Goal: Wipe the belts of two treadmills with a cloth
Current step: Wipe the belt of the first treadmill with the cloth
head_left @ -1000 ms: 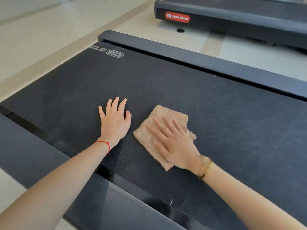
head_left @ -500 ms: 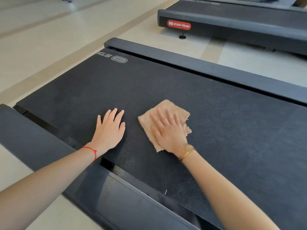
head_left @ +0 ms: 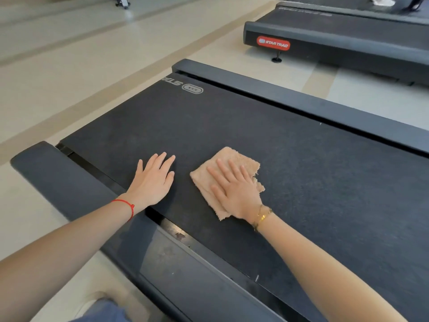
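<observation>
hands flat on a treadmill belt

the right hand (head_left: 236,190) lay flat, fingers straight and spread, on a folded tan cloth (head_left: 224,180) that rested on the dark belt (head_left: 325,182) of the near treadmill. the left hand (head_left: 154,180) pressed flat on the bare belt just beside the cloth, not touching it, close to the near side rail (head_left: 65,180). a red string (head_left: 126,205) circled the left wrist and a gold bracelet (head_left: 262,217) the right. across a strip of pale floor (head_left: 92,66) stood a second treadmill (head_left: 348,36) with a red logo badge (head_left: 273,43) on its end.
</observation>
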The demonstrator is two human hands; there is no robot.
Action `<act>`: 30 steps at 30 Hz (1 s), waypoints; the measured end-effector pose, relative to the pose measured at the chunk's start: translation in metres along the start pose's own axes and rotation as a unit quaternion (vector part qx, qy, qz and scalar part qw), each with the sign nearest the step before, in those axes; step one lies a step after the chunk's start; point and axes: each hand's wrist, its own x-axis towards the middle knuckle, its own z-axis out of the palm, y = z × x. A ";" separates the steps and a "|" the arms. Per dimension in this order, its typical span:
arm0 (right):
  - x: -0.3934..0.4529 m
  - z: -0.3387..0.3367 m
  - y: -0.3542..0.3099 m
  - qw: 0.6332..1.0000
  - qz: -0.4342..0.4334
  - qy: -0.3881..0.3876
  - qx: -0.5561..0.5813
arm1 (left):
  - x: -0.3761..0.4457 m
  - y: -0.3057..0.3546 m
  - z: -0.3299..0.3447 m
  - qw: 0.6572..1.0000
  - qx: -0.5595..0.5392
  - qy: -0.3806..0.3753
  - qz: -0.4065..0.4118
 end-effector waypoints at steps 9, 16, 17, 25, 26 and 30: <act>0.088 0.013 -0.064 0.998 0.060 0.019 -0.008 | 0.043 -0.070 0.007 0.999 -0.018 0.030 -0.017; 0.083 0.022 -0.074 0.998 -0.057 0.011 -0.017 | 0.081 -0.124 0.008 0.998 -0.037 0.047 -0.002; 0.093 0.020 -0.064 0.999 -0.027 0.019 -0.029 | 0.086 -0.131 0.006 0.998 -0.034 0.048 0.001; 0.174 0.015 -0.084 0.992 0.125 0.021 -0.019 | 0.117 -0.178 0.001 0.998 -0.028 0.055 -0.002; 0.172 0.019 -0.099 0.995 0.090 0.016 -0.027 | 0.118 -0.181 0.001 0.998 -0.033 0.055 -0.001; 0.145 0.030 -0.150 0.999 -0.026 -0.001 -0.036 | 0.116 -0.183 0.004 0.996 -0.065 0.055 0.000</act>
